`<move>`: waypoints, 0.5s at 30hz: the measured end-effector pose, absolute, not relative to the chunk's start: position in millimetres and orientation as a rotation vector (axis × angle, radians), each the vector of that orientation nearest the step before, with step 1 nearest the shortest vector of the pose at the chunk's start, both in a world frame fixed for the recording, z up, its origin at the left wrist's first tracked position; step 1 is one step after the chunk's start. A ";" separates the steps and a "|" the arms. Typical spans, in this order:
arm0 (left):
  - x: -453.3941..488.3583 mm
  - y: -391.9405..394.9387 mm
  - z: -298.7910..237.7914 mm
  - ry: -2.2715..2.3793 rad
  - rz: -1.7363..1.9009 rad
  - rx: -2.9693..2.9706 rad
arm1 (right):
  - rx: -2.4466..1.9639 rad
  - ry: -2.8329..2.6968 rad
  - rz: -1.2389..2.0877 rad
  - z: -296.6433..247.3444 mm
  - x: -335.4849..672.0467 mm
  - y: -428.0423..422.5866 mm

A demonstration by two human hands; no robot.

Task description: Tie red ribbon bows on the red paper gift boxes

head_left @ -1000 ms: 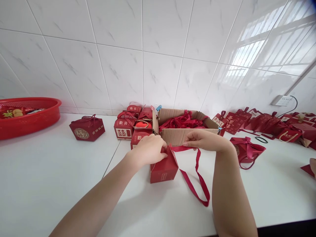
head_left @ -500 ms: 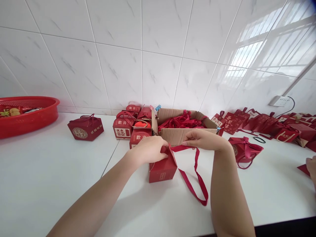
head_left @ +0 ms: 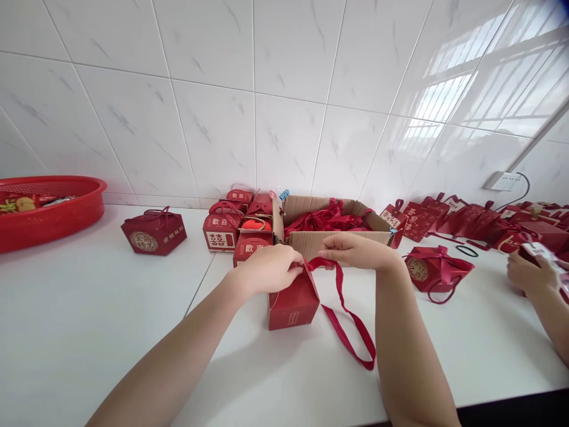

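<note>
A red gift box (head_left: 293,305) stands upright on the white table in front of me. My left hand (head_left: 273,268) is closed at its top edge, fingertips pinched together by the slanted flap. To the right, my right hand (head_left: 351,250) pinches a dark red ribbon (head_left: 355,332) a little away from the box. One end of the ribbon runs to the top of the box near my left fingertips; the rest hangs in a long loop onto the table. My left hand hides part of the box's top, where the ribbon meets it.
Behind my hands is an open cardboard box (head_left: 306,238) of red ribbons. Finished-looking red boxes (head_left: 221,232) cluster left of it. Another red box (head_left: 154,232) and a red basket (head_left: 80,207) stand farther left. A bow-tied box (head_left: 433,270) and a co-worker's hand (head_left: 531,271) are at right.
My right hand has moved slightly left toward the box, drawing the ribbon into a tighter curve. My left hand stays at the box. A co-worker's hand has come further into view, holding something.
</note>
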State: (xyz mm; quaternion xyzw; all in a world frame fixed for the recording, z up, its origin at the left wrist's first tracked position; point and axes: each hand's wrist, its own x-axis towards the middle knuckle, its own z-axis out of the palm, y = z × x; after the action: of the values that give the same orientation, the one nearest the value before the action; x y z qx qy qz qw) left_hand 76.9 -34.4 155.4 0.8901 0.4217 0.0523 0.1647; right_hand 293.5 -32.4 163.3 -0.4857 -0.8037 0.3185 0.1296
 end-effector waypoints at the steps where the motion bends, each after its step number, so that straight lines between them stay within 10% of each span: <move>1: 76.6 -34.0 155.3 1.189 0.148 2.540 | -1.399 -2.327 0.960 163.3 293.5 -33.0; 15: 75.8 -28.3 151.4 1.176 0.025 2.464 | -1.484 -2.291 1.043 160.8 292.9 -31.1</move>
State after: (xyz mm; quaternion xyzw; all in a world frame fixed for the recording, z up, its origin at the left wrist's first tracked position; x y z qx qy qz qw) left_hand 75.8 -28.3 151.4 0.8835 0.4215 0.0088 0.2042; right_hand 292.9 -31.1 160.8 -0.5049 -0.7793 0.3547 0.1093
